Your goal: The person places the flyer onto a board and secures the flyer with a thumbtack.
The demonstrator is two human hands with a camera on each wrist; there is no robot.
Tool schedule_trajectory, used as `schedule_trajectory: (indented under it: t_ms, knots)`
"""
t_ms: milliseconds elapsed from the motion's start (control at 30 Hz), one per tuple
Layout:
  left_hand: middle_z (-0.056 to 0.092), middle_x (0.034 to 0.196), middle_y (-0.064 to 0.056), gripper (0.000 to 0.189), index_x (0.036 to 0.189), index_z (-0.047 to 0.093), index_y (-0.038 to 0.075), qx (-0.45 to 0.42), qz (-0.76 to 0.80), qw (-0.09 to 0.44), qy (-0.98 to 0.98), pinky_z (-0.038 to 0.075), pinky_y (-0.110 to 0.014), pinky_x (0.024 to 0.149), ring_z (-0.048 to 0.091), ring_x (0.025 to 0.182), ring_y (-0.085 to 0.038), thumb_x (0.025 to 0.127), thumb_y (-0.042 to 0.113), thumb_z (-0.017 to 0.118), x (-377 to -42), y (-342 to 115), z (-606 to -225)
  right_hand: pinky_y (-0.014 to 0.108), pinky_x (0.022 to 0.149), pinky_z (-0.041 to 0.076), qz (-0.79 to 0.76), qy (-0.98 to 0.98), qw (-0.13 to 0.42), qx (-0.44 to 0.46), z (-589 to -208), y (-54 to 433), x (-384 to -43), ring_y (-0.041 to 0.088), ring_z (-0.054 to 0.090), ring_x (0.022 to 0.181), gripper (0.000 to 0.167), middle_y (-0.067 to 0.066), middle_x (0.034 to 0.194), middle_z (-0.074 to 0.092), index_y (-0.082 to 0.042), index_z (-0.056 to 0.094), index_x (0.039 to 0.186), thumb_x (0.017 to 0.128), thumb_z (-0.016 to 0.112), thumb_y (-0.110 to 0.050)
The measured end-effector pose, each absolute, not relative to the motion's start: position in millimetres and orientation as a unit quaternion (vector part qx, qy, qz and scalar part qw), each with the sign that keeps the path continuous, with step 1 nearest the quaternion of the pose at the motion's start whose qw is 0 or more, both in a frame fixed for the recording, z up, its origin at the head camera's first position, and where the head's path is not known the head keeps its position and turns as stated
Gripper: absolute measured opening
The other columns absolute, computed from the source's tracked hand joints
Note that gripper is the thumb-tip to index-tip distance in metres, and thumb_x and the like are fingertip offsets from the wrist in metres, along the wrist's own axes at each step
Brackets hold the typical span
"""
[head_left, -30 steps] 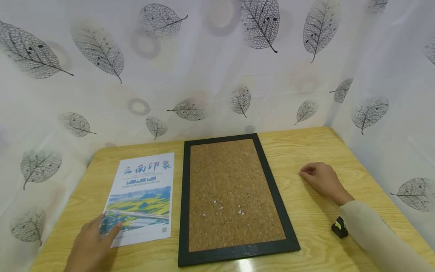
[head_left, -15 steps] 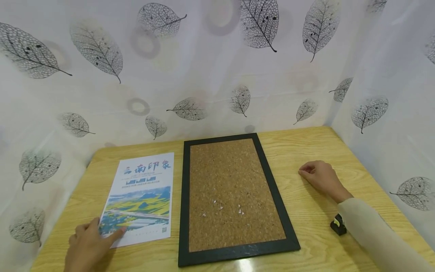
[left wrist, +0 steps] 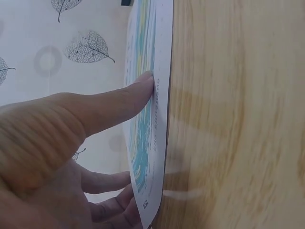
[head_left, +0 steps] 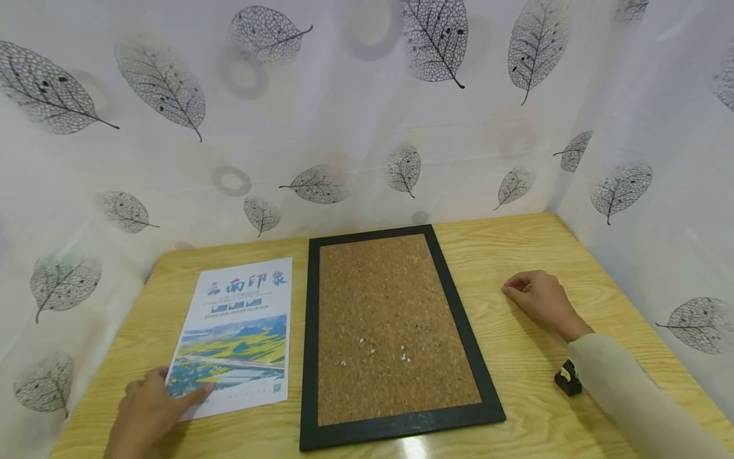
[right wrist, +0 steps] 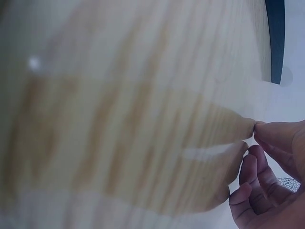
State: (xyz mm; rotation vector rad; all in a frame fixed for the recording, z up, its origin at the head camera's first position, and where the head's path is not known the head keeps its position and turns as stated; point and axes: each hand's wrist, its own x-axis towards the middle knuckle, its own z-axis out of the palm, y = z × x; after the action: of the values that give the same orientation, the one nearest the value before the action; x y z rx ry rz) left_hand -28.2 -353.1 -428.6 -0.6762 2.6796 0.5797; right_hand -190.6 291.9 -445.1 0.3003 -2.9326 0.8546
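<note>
A printed poster (head_left: pixel 241 338) with a landscape picture and large characters lies flat on the left of the table. My left hand (head_left: pixel 149 405) grips its lower left corner. In the left wrist view the thumb (left wrist: pixel 119 101) presses on the printed face while the other fingers go behind the paper's edge. Beside the poster is a black-framed cork board (head_left: pixel 395 293), with several tiny white pieces (head_left: pixel 405 357) on its lower half. My right hand (head_left: pixel 541 299) rests on the table right of the board, fingers loosely curled; nothing shows in it in the right wrist view.
A small black object (head_left: pixel 568 378) with a yellow-green patch sits by the right sleeve (head_left: pixel 636 395), partly hidden by it. A white curtain (head_left: pixel 355 115) with leaf prints borders the back and sides of the wooden table (head_left: pixel 504 255).
My left hand's fingers have curled in at the poster's left edge, and the thumb has shifted slightly right over the paper. My right hand has stayed almost still.
</note>
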Motion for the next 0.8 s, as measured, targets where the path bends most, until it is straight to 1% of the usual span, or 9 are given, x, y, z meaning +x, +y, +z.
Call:
schedule_trajectory:
  t_ms: [133, 200, 300, 400, 467, 533, 667, 733, 800]
  knots:
    - [0.037, 0.121, -0.048, 0.134, 0.139, 0.026, -0.027, -0.238, 0.222, 0.158, 0.932, 0.042, -0.07, 0.089, 0.042, 0.107, -0.058, 0.07, 0.076, 0.076, -30.1, -355.8, -431.1, 0.049, 0.07, 0.053, 0.281, -0.954, 0.034, 0.096, -445.1, 292.1, -190.4, 0.028, 0.066, 0.078, 0.017, 0.011, 0.087, 0.072, 0.002, 0.077, 0.097, 0.096, 0.071, -0.013]
    - [0.037, 0.121, -0.049, 0.131, 0.138, 0.024, -0.028, -0.232, 0.23, 0.158, 0.932, 0.042, -0.07, 0.09, 0.044, 0.108, -0.058, 0.072, 0.073, 0.077, -31.3, -356.9, -431.0, 0.049, 0.07, 0.053, 0.283, -0.954, 0.031, 0.093, -444.6, 292.0, -190.3, 0.028, 0.066, 0.079, 0.017, 0.012, 0.088, 0.072, 0.002, 0.076, 0.098, 0.096, 0.071, -0.014]
    - [0.037, 0.125, -0.051, 0.128, 0.137, 0.023, -0.03, -0.223, 0.253, 0.16, 0.928, 0.043, -0.069, 0.093, 0.046, 0.111, -0.06, 0.075, 0.067, 0.08, -33.2, -359.8, -431.7, 0.048, 0.07, 0.053, 0.285, -0.954, 0.028, 0.091, -443.9, 291.9, -190.3, 0.028, 0.066, 0.079, 0.017, 0.012, 0.088, 0.072, 0.002, 0.076, 0.098, 0.096, 0.071, -0.014]
    - [0.035, 0.131, -0.051, 0.127, 0.137, 0.02, -0.03, -0.224, 0.277, 0.167, 0.919, 0.042, -0.068, 0.096, 0.046, 0.116, -0.06, 0.077, 0.065, 0.079, -34.1, -363.2, -431.1, 0.048, 0.069, 0.053, 0.284, -0.954, 0.03, 0.094, -443.5, 292.1, -190.2, 0.027, 0.066, 0.078, 0.017, 0.011, 0.088, 0.072, 0.002, 0.076, 0.097, 0.096, 0.071, -0.014]
    - [0.033, 0.134, -0.05, 0.127, 0.139, 0.018, -0.029, -0.229, 0.285, 0.174, 0.914, 0.04, -0.068, 0.098, 0.043, 0.119, -0.061, 0.079, 0.066, 0.077, -34.3, -365.6, -430.3, 0.048, 0.069, 0.053, 0.283, -0.954, 0.034, 0.096, -443.5, 292.3, -190.2, 0.027, 0.066, 0.078, 0.017, 0.011, 0.087, 0.072, 0.002, 0.076, 0.096, 0.096, 0.071, -0.014]
    - [0.033, 0.134, -0.049, 0.123, 0.14, 0.017, -0.027, -0.231, 0.287, 0.178, 0.912, 0.039, -0.068, 0.097, 0.041, 0.121, -0.062, 0.084, 0.069, 0.07, -34.0, -368.3, -429.0, 0.047, 0.069, 0.053, 0.284, -0.953, 0.034, 0.097, -443.6, 292.5, -190.3, 0.027, 0.066, 0.077, 0.017, 0.011, 0.087, 0.072, 0.002, 0.076, 0.096, 0.096, 0.071, -0.014]
    - [0.044, 0.126, -0.046, 0.106, 0.139, 0.026, -0.027, -0.234, 0.286, 0.165, 0.915, 0.045, -0.063, 0.09, 0.051, 0.111, -0.056, 0.095, 0.066, 0.055, -33.4, -373.1, -427.3, 0.046, 0.068, 0.054, 0.285, -0.953, 0.031, 0.094, -443.8, 291.9, -190.5, 0.026, 0.066, 0.077, 0.017, 0.012, 0.088, 0.073, 0.002, 0.076, 0.096, 0.097, 0.07, -0.014]
    - [0.049, 0.122, -0.045, 0.1, 0.138, 0.031, -0.026, -0.238, 0.288, 0.159, 0.914, 0.047, -0.06, 0.086, 0.055, 0.106, -0.052, 0.098, 0.064, 0.05, -33.0, -375.2, -427.2, 0.047, 0.068, 0.054, 0.285, -0.953, 0.031, 0.095, -443.9, 291.5, -190.6, 0.026, 0.067, 0.077, 0.017, 0.013, 0.089, 0.073, 0.002, 0.076, 0.097, 0.097, 0.07, -0.014]
    - [0.049, 0.126, -0.045, 0.096, 0.139, 0.034, -0.024, -0.245, 0.298, 0.157, 0.909, 0.047, -0.06, 0.088, 0.054, 0.11, -0.054, 0.1, 0.062, 0.049, -33.0, -376.8, -427.9, 0.047, 0.068, 0.054, 0.285, -0.953, 0.032, 0.096, -443.8, 291.2, -190.6, 0.026, 0.067, 0.077, 0.017, 0.013, 0.089, 0.073, 0.002, 0.076, 0.097, 0.097, 0.07, -0.013]
